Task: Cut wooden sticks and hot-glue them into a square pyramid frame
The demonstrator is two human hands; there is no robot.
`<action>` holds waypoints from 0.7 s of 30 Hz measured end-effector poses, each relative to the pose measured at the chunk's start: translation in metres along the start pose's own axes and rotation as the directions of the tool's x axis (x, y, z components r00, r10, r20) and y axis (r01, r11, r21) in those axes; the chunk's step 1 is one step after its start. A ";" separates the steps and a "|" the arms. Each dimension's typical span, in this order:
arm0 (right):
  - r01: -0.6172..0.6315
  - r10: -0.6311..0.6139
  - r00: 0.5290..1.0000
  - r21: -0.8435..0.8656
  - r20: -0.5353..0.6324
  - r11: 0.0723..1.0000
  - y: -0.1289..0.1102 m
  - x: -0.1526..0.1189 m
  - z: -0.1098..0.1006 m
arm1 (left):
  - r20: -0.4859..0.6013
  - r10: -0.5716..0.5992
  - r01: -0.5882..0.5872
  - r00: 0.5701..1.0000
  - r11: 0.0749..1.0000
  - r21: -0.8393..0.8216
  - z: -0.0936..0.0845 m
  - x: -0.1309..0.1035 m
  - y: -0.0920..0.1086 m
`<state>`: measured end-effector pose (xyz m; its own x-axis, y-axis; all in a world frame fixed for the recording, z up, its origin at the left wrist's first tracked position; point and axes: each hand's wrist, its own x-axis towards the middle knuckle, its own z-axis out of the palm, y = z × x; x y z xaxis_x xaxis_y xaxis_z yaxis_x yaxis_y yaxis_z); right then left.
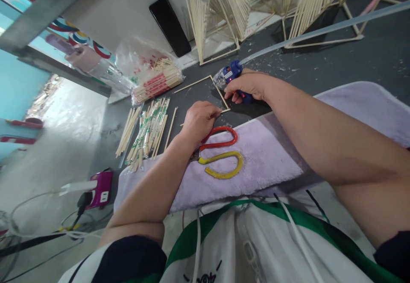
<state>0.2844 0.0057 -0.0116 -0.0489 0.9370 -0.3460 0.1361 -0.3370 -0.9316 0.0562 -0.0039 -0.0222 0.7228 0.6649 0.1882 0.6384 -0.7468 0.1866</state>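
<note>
My right hand (pixel 248 85) grips a blue hot glue gun (pixel 233 72), with a long translucent glue stick (pixel 307 30) running out of its back. The gun's wrapped nozzle is close to a corner of an open frame of thin wooden sticks (pixel 220 92) on the dark table. On the frame's near stick rests my left hand (pixel 202 120), thumb and fingers pinched at that stick. Scissors (pixel 223 164) with one red and one yellow handle lie on the lilac towel just below my left hand; my forearm hides their blades.
Loose and wrapped chopsticks (pixel 150 129) lie to the left, behind them a plastic bag of sticks (pixel 156 82) and a bottle (pixel 92 63). A black phone (pixel 170 26) leans at the back. Finished-looking stick structures (pixel 221 13) stand along the wall. A purple power socket (pixel 101 189) sits lower left.
</note>
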 end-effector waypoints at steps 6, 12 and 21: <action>-0.006 0.006 1.000 0.000 -0.005 1.000 -0.001 -0.001 0.000 | 0.008 -0.013 0.012 1.000 1.000 0.016 -0.001 -0.002 0.000; 0.007 -0.007 1.000 -0.003 -0.007 1.000 0.000 0.000 0.000 | 0.016 -0.007 0.007 1.000 1.000 0.027 -0.001 -0.001 0.002; 0.022 -0.022 1.000 -0.004 -0.009 1.000 -0.001 -0.003 0.000 | 0.018 -0.015 0.014 1.000 0.999 0.037 -0.002 -0.001 0.004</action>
<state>0.2843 0.0035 -0.0094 -0.0424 0.9449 -0.3246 0.1385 -0.3162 -0.9385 0.0573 -0.0073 -0.0202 0.7179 0.6757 0.1677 0.6581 -0.7372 0.1532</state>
